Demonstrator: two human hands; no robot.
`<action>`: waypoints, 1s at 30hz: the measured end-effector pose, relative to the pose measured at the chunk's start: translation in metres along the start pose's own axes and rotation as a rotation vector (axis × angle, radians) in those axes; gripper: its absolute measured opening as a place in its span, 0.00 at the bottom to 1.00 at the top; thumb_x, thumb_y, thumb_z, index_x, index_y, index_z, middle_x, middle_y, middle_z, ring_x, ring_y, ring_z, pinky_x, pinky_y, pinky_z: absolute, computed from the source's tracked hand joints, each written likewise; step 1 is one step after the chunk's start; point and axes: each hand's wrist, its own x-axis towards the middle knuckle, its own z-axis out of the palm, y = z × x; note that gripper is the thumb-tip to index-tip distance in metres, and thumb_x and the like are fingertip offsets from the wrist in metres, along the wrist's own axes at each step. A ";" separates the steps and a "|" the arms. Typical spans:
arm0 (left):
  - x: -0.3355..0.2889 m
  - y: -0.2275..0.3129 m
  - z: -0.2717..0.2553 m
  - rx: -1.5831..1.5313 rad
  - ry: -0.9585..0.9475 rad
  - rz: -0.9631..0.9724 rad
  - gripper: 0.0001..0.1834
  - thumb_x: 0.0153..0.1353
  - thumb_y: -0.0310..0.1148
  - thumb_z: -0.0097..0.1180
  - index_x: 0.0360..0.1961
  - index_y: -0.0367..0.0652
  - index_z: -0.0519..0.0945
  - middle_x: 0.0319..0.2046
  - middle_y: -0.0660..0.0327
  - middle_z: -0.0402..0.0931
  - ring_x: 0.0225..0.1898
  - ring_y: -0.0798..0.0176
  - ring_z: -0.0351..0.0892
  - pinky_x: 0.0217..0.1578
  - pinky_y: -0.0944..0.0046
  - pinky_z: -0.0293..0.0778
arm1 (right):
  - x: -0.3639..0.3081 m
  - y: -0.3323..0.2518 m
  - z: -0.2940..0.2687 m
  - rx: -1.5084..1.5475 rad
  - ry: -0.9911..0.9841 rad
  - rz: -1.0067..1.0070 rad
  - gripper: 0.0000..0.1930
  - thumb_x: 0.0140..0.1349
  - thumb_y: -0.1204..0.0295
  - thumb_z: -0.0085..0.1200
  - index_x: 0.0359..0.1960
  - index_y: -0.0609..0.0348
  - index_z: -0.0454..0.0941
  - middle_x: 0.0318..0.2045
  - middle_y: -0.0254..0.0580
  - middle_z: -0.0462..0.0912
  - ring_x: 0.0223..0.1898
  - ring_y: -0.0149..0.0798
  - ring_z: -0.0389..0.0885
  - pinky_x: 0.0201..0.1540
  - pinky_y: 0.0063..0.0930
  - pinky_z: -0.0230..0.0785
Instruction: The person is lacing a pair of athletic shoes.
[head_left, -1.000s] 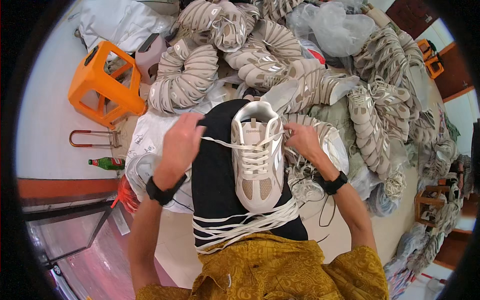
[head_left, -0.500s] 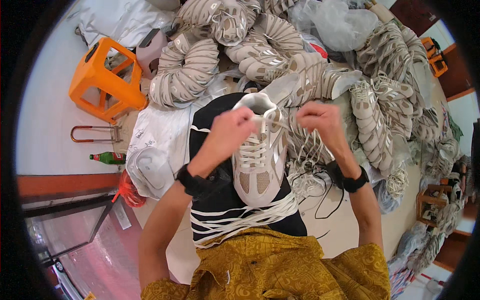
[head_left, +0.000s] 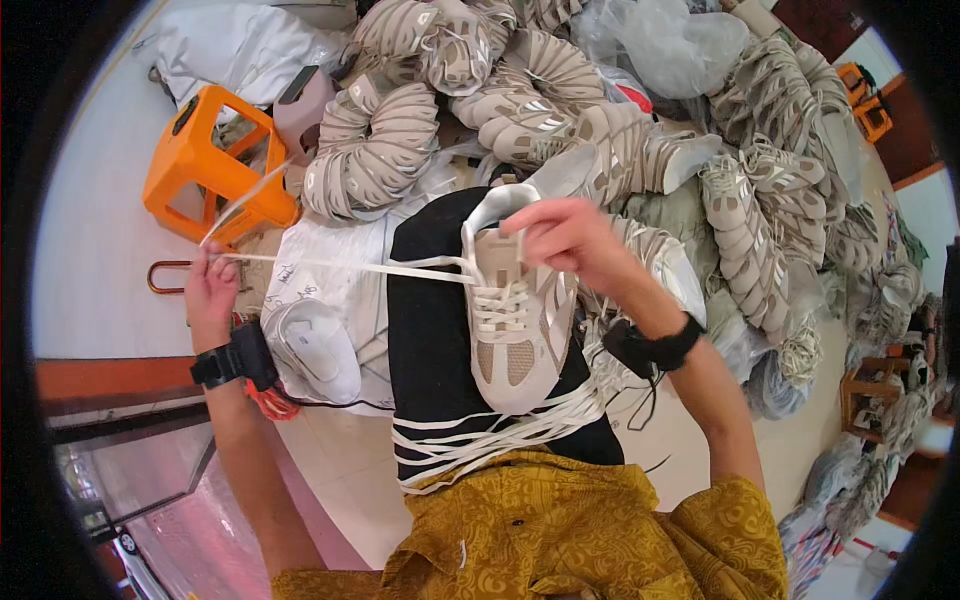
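Observation:
A beige and white sneaker (head_left: 520, 375) lies on the black cloth (head_left: 428, 345) over my lap, toe toward me. Its lower eyelets are laced in white. From the upper part a flat white shoelace (head_left: 350, 266) runs taut to the left, pinched in my left hand (head_left: 212, 295), and its loose end trails up past the fingers. My right hand (head_left: 580, 240) is at the collar and upper eyelets on the right side, fingers curled and slightly blurred; whatever they grip is hidden. Several spare white laces (head_left: 490, 440) lie across the cloth below the toe.
Curved rows of nested beige sneakers (head_left: 370, 150) pile up ahead and to the right. An orange stool (head_left: 218, 165) stands at the far left. White shoe parts (head_left: 312, 350) rest on a white sheet (head_left: 300, 265) left of my lap. Clear plastic bags (head_left: 665, 45) lie at the back.
My left hand has swung far out to the left, drawing the lace straight. My right hand has moved left, from beside the sneaker to its upper eyelets.

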 end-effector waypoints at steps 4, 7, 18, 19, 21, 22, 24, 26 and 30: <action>-0.003 0.023 -0.074 0.052 0.241 0.067 0.08 0.62 0.33 0.45 0.38 0.40 0.69 0.29 0.63 0.70 0.21 0.72 0.60 0.22 0.72 0.60 | -0.027 -0.028 -0.021 0.111 -0.080 -0.208 0.15 0.42 0.75 0.55 0.36 0.62 0.76 0.18 0.34 0.74 0.21 0.31 0.72 0.27 0.21 0.62; -0.006 0.027 -0.092 0.114 0.236 0.038 0.08 0.61 0.34 0.45 0.37 0.41 0.70 0.32 0.62 0.71 0.24 0.71 0.64 0.26 0.71 0.63 | -0.022 -0.020 0.003 -0.672 0.083 -0.406 0.21 0.42 0.72 0.58 0.42 0.59 0.73 0.22 0.36 0.75 0.26 0.35 0.72 0.31 0.26 0.61; -0.017 0.060 -0.111 0.122 0.322 0.111 0.10 0.60 0.35 0.47 0.38 0.41 0.71 0.37 0.61 0.73 0.39 0.64 0.71 0.44 0.62 0.68 | 0.005 0.021 0.040 -0.746 0.139 -0.316 0.11 0.39 0.78 0.56 0.29 0.65 0.79 0.17 0.38 0.74 0.20 0.29 0.73 0.25 0.21 0.64; -0.015 0.065 -0.118 0.086 0.330 0.140 0.10 0.60 0.34 0.47 0.38 0.39 0.71 0.36 0.60 0.73 0.39 0.63 0.71 0.44 0.61 0.68 | 0.002 0.014 0.035 -0.412 0.078 -0.265 0.09 0.41 0.79 0.54 0.28 0.66 0.78 0.19 0.38 0.75 0.21 0.30 0.74 0.26 0.22 0.65; -0.012 0.077 -0.134 0.048 0.341 0.169 0.10 0.61 0.33 0.46 0.38 0.37 0.71 0.36 0.59 0.73 0.38 0.62 0.71 0.44 0.61 0.68 | -0.007 -0.004 0.020 0.012 0.034 -0.306 0.07 0.43 0.80 0.50 0.26 0.66 0.77 0.21 0.38 0.75 0.22 0.31 0.74 0.27 0.23 0.67; -0.013 0.085 -0.142 -0.003 0.389 0.212 0.09 0.61 0.31 0.44 0.38 0.35 0.70 0.34 0.58 0.72 0.37 0.61 0.71 0.44 0.60 0.69 | -0.015 -0.018 0.005 0.109 0.055 -0.391 0.06 0.45 0.81 0.48 0.26 0.65 0.75 0.21 0.38 0.75 0.22 0.31 0.74 0.27 0.24 0.68; -0.016 0.103 -0.158 -0.052 0.443 0.258 0.09 0.62 0.30 0.43 0.37 0.34 0.70 0.32 0.57 0.71 0.36 0.61 0.71 0.44 0.59 0.69 | -0.040 -0.056 -0.041 0.506 -0.022 -0.515 0.07 0.52 0.80 0.45 0.34 0.65 0.68 0.19 0.32 0.67 0.15 0.23 0.60 0.17 0.15 0.54; -0.020 0.121 -0.175 -0.078 0.434 0.321 0.09 0.63 0.29 0.40 0.37 0.32 0.69 0.30 0.57 0.70 0.31 0.61 0.69 0.40 0.60 0.70 | -0.078 -0.094 -0.104 0.641 0.000 -0.603 0.07 0.57 0.80 0.43 0.38 0.63 0.67 0.18 0.29 0.59 0.16 0.22 0.54 0.16 0.14 0.50; -0.026 0.147 -0.210 -0.051 0.469 0.326 0.11 0.64 0.30 0.37 0.38 0.31 0.66 0.25 0.59 0.64 0.24 0.64 0.62 0.30 0.64 0.67 | -0.175 -0.117 -0.220 0.526 0.214 -0.673 0.08 0.62 0.78 0.39 0.42 0.69 0.64 0.27 0.35 0.63 0.21 0.24 0.57 0.22 0.16 0.54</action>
